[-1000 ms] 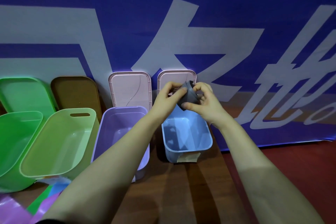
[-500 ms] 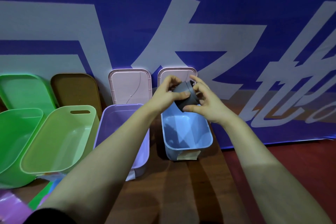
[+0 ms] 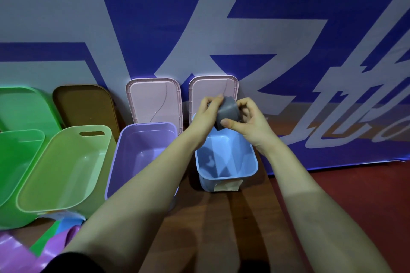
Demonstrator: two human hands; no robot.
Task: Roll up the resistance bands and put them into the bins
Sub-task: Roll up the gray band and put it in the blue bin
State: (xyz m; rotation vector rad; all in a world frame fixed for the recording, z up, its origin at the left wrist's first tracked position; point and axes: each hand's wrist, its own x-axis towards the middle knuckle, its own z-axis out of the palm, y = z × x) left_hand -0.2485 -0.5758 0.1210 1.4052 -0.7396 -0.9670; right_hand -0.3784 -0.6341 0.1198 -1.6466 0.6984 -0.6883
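Above the far end of the blue bin (image 3: pixel 254 163), I hold the grey rolled band (image 3: pixel 228 112) between both hands. My left hand (image 3: pixel 207 115) grips the roll's left side with curled fingers. My right hand (image 3: pixel 251 123) pinches its right side, thumb on the front face. Left of the blue bin stand a purple bin (image 3: pixel 124 150), a light green bin (image 3: pixel 28 193) and a green bin (image 3: pixel 13 217). A pink lid (image 3: pixel 208 86) leans on the banner (image 3: pixel 221 29) behind. A loose purple band (image 3: pixel 13 252) lies on the counter (image 3: pixel 221 228), lower left.
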